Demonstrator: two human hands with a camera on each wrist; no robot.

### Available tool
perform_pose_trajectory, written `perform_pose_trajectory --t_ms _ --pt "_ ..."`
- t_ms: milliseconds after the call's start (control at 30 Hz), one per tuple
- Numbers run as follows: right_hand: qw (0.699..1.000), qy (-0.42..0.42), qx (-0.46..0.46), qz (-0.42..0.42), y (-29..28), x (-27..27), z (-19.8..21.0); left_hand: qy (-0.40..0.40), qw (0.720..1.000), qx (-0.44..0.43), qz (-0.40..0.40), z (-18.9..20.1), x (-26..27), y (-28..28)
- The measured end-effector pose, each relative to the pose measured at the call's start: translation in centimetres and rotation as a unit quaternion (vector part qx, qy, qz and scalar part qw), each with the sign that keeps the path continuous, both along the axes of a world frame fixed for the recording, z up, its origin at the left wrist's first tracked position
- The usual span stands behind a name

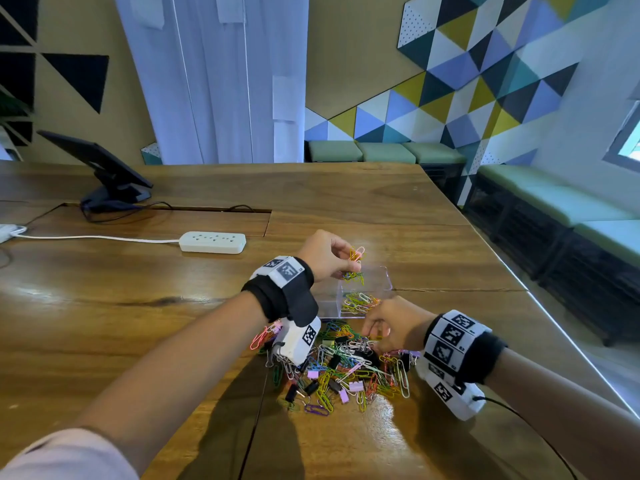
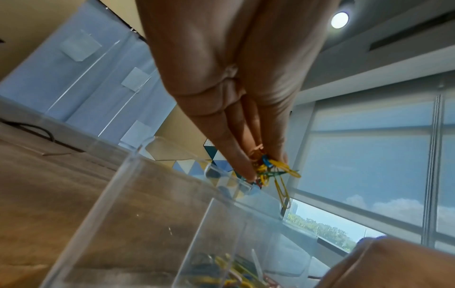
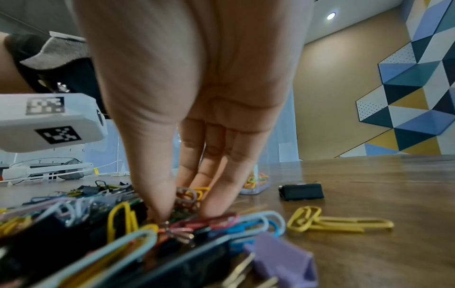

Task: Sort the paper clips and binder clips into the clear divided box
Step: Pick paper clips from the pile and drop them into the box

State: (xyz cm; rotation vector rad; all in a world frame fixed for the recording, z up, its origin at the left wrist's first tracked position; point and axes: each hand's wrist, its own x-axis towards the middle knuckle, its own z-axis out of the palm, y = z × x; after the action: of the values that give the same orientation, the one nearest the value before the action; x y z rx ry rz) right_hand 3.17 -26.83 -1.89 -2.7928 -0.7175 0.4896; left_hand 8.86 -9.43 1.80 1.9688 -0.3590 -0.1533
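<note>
While the head view shows the left hand (image 1: 325,255) pinching a tangled bunch of paper clips (image 1: 355,268) above the clear divided box (image 1: 384,277), the right hand (image 1: 388,323) reaches down into the mixed pile of clips (image 1: 341,368) just below the box. Seen from the left wrist, thumb and fingers (image 2: 240,155) close on the bunch with one yellow clip (image 2: 282,188) dangling beneath them over the box rim, so it may well drop outside or into the wrong compartment. Seen from the right wrist, the fingertips (image 3: 214,206) pinch into linked clips beneath them, beside a purple binder clip (image 3: 283,259); whether they hold any I cannot tell, and a binder clip could get dragged along.
</note>
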Motion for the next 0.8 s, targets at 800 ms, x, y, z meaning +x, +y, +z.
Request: perform_pose_trajectory --t_ms 800 --pt "1.000 -0.019 -0.018 -0.018 0.0 -0.6 0.4 -0.084 0.976 0.198 -0.040 -1.0 0.2 -1.9"
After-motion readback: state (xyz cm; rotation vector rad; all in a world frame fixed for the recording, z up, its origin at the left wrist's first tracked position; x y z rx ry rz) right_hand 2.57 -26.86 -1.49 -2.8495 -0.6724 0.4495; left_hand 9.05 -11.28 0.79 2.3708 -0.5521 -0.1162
